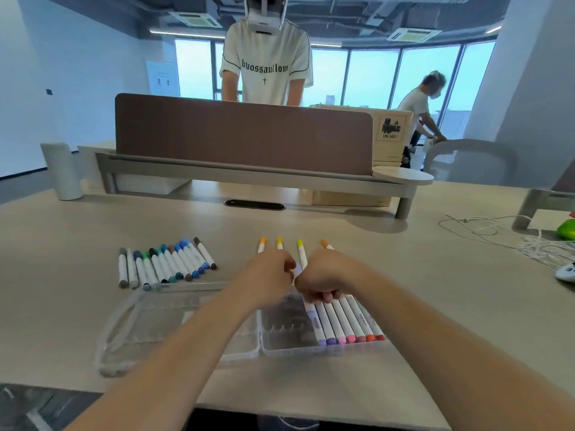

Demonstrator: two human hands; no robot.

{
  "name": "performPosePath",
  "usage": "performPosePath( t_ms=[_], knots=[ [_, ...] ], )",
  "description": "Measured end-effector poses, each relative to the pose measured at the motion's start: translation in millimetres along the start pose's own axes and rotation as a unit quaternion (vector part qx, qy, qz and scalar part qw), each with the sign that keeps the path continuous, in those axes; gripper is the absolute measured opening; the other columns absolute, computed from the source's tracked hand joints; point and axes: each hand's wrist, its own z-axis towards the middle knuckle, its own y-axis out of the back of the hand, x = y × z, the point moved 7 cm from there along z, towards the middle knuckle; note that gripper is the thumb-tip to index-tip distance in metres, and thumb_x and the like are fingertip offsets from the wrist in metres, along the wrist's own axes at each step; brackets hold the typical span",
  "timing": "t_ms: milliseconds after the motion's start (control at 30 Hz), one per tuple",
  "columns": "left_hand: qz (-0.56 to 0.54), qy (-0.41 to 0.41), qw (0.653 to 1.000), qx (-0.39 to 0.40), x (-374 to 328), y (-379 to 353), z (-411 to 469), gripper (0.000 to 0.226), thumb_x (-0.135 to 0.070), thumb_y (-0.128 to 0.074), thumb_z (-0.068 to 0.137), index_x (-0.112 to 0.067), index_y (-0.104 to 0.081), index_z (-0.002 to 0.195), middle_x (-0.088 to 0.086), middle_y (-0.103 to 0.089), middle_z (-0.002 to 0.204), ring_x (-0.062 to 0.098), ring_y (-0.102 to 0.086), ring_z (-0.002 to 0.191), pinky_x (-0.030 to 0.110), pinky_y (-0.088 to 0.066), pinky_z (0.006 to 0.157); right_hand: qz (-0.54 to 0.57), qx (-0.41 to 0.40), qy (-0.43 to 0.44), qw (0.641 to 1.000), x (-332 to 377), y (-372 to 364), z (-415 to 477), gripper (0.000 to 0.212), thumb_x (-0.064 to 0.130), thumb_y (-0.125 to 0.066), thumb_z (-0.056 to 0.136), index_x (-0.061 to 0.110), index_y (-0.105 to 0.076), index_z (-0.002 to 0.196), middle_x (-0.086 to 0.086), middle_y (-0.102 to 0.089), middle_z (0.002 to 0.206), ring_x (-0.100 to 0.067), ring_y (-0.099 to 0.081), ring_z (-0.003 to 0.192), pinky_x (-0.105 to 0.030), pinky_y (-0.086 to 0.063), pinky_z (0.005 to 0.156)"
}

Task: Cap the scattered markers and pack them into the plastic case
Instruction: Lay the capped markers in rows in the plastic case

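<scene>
Meeting over the open clear plastic case (pixel 311 349), the hands close together, knuckles almost touching. The left hand (pixel 270 275) and the right hand (pixel 322 279) both have curled fingers clenched on a pale lilac marker (pixel 298 270), of which only a small piece shows between them; I cannot tell whether its cap is on.

The case lies on the pale wooden tabletop (pixel 435 275) just beneath the wrists, its see-through lid (pixel 133 325) folded out to the left. A row of capped purple, pink and red markers (pixel 345 321) fills the right part of its tray.

Left of the hands, a fanned row of grey, green and blue markers (pixel 165 264) rests beside the lid's far edge. Four yellow and orange markers (pixel 280 243) lie beyond the knuckles, partly hidden. A brown partition screen (pixel 242 135) stands farther back.
</scene>
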Motion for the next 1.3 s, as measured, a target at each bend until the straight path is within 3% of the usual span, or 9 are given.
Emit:
performPosePath(
  t_ms=[100,200,300,400,533,667,1033,1167,1300],
  knots=[
    [0.014,-0.013,1.000,0.006,-4,-5,-11,0.031,-0.014,-0.046,0.097,-0.018,-0.062,0.123,0.006,-0.065,0.125,0.024,-0.057,0.116,0.033,-0.042,0.102,-0.008,0.022,0.013,1.000,-1,-12,-11,0.036,0.016,-0.044,0.090,0.008,-0.050,0.055,-0.002,-0.042,0.040,-0.012,-0.032,0.032,-0.020,-0.026,0.042],
    [0.034,-0.011,0.998,0.059,-5,-16,-21,0.035,-0.014,-0.045,0.095,-0.022,-0.059,0.126,0.008,-0.064,0.122,0.027,-0.060,0.100,0.029,-0.045,0.079,-0.030,0.021,0.022,0.999,-1,-19,-17,0.040,0.020,-0.044,0.093,0.008,-0.051,0.056,-0.005,-0.045,0.047,-0.014,-0.036,0.037,-0.021,-0.030,0.044],
    [0.034,-0.041,0.994,0.100,-12,-21,-30,0.025,-0.013,-0.046,0.093,-0.021,-0.063,0.110,0.009,-0.067,0.113,0.025,-0.059,0.088,0.026,-0.039,0.067,-0.026,-0.014,0.029,0.999,-4,-16,-19,0.047,0.031,-0.047,0.096,0.009,-0.052,0.055,-0.007,-0.047,0.052,-0.018,-0.040,0.045,-0.024,-0.034,0.049],
    [0.034,-0.060,0.991,0.113,-14,-22,-32,0.005,-0.030,-0.055,0.095,-0.028,-0.059,0.098,0.002,-0.065,0.106,0.024,-0.060,0.094,0.027,-0.042,0.075,-0.001,-0.035,0.035,0.999,-8,-14,-16,0.050,0.039,-0.053,0.096,0.009,-0.050,0.055,-0.007,-0.049,0.053,-0.018,-0.042,0.043,-0.024,-0.034,0.046],
    [0.033,-0.041,0.991,0.120,-5,-24,-31,0.045,-0.049,-0.070,0.082,-0.028,-0.058,0.120,-0.005,-0.063,0.123,0.020,-0.060,0.107,0.033,-0.048,0.092,-0.011,-0.038,0.026,0.999,-14,-13,-17,0.048,0.035,-0.055,0.094,0.012,-0.050,0.053,0.005,-0.045,0.033,-0.008,-0.036,0.025,-0.018,-0.031,0.039],
    [0.057,-0.032,0.992,0.112,-6,-22,-31,0.061,-0.056,-0.073,0.075,-0.025,-0.059,0.126,-0.004,-0.062,0.127,0.020,-0.059,0.110,0.039,-0.049,0.096,-0.009,-0.023,0.031,0.999,-18,-12,-15,0.044,0.032,-0.058,0.095,0.013,-0.051,0.056,0.008,-0.044,0.031,-0.006,-0.037,0.025,-0.016,-0.032,0.038],
    [0.040,-0.033,0.990,0.135,-11,-25,-35,0.054,-0.051,-0.077,0.075,-0.021,-0.065,0.118,-0.002,-0.068,0.112,0.019,-0.062,0.100,0.037,-0.051,0.091,-0.034,0.011,0.025,0.999,-17,-13,-4,0.042,0.029,-0.061,0.094,0.012,-0.051,0.057,0.008,-0.044,0.031,-0.006,-0.038,0.025,-0.018,-0.035,0.040],
    [0.011,-0.005,0.986,0.166,-11,-25,-28,0.043,-0.040,-0.078,0.079,-0.016,-0.068,0.114,0.008,-0.074,0.097,0.019,-0.066,0.073,0.029,-0.054,0.067,-0.024,0.015,0.026,0.999,-22,-13,2,0.040,0.028,-0.062,0.092,0.012,-0.054,0.056,0.004,-0.048,0.037,-0.009,-0.040,0.030,-0.019,-0.035,0.043],
    [0.084,-0.022,0.994,0.071,-20,-9,-3,0.029,-0.036,-0.062,0.093,-0.020,-0.070,0.116,0.005,-0.067,0.116,0.022,-0.062,0.103,0.028,-0.046,0.082,0.022,-0.031,0.024,0.999,-34,2,11,0.039,0.029,-0.061,0.093,0.011,-0.058,0.059,-0.001,-0.054,0.048,-0.013,-0.045,0.040,-0.020,-0.037,0.045]
  ],
)
